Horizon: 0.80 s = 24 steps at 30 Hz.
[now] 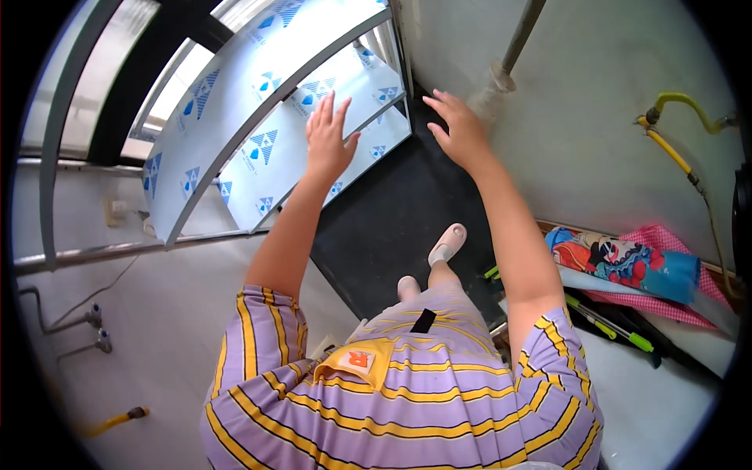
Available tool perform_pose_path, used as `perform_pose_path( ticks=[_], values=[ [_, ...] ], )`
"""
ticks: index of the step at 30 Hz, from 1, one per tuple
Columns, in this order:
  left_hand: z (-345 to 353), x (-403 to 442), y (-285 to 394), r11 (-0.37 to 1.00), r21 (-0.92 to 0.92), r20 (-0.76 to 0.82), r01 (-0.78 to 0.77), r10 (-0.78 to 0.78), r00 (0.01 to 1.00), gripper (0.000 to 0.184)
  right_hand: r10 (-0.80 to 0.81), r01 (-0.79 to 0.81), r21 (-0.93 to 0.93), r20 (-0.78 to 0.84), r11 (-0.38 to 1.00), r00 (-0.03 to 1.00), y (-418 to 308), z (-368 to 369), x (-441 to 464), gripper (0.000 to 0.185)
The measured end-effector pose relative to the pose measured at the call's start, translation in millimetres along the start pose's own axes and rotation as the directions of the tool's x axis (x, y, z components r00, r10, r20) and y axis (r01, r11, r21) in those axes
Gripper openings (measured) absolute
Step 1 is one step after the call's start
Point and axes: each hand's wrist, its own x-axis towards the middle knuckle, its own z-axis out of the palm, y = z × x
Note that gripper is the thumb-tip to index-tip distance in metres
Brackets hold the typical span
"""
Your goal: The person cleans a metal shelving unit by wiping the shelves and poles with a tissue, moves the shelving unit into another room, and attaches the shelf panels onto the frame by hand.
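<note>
Both of my arms reach forward in the head view. My left hand (327, 139) is raised in front of a metal shelf rack (270, 141) whose panels carry a film printed with blue marks. Its fingers are stretched out and nothing is in them. From this angle I cannot tell whether it touches the rack. My right hand (457, 129) is held up near the pale wall (611, 70), thumb and fingers apart, holding nothing. Between the hands, the dark floor (392, 188) shows below.
At right, a colourful printed cloth (627, 262) and a pink checked cloth (658, 239) lie on a white surface beside green-tipped sticks (611, 321). A yellow gas pipe (670, 149) and a vertical pipe (521, 35) run along the wall. Taps (94, 317) stick out at left.
</note>
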Motion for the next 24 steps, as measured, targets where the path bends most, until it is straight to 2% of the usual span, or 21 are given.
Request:
perform_pose_path(
  ticks=[3,7,10,12,15,18,22,23,24],
  values=[
    [33.6,5.9,13.0,0.995,-0.057,0.133,0.088,-0.079,0.988,0.078,0.069,-0.068,0.028,-0.042,0.997,0.997,30.7,13.9,-10.8,0.047],
    [102.0,-1.4,-19.7,0.980,0.024,0.245,0.196,-0.196,0.949,0.081,0.176,-0.171,0.127,-0.032,0.977,0.984,62.8,47.1,-6.7,0.044],
    [157.1,12.3,-46.9,0.990,-0.006,0.179,0.140,-0.137,0.974,0.085,0.185,-0.185,0.130,0.011,0.974,0.983,98.7,83.6,-2.1,0.044],
    [180.1,24.5,-65.6,0.981,0.085,0.215,0.175,-0.190,0.958,0.087,0.182,-0.187,0.098,0.057,0.977,0.982,111.4,116.4,5.5,0.050],
    [224.5,52.8,-77.9,0.987,0.076,0.256,0.145,-0.160,0.953,0.088,0.134,-0.130,0.156,-0.019,0.979,0.991,139.3,167.7,24.5,0.057],
    [256.8,75.9,-80.6,0.995,0.056,0.318,0.084,-0.097,0.943,0.089,0.246,-0.216,0.277,-0.080,0.936,0.966,156.0,209.7,45.8,0.060],
    [286.0,71.2,-94.7,0.996,0.093,0.262,0.002,-0.026,0.965,0.090,0.360,-0.281,0.369,-0.164,0.886,0.919,167.2,257.0,61.3,0.057],
    [290.7,73.1,-98.4,0.990,0.138,0.239,-0.026,-0.008,0.971,0.087,0.318,-0.239,0.359,-0.180,0.902,0.931,170.0,272.2,62.7,0.057],
    [293.1,69.0,-98.8,0.984,0.169,0.215,-0.048,0.011,0.976,0.071,0.341,-0.247,0.427,-0.158,0.870,0.927,167.5,290.5,60.7,0.066]
  ],
)
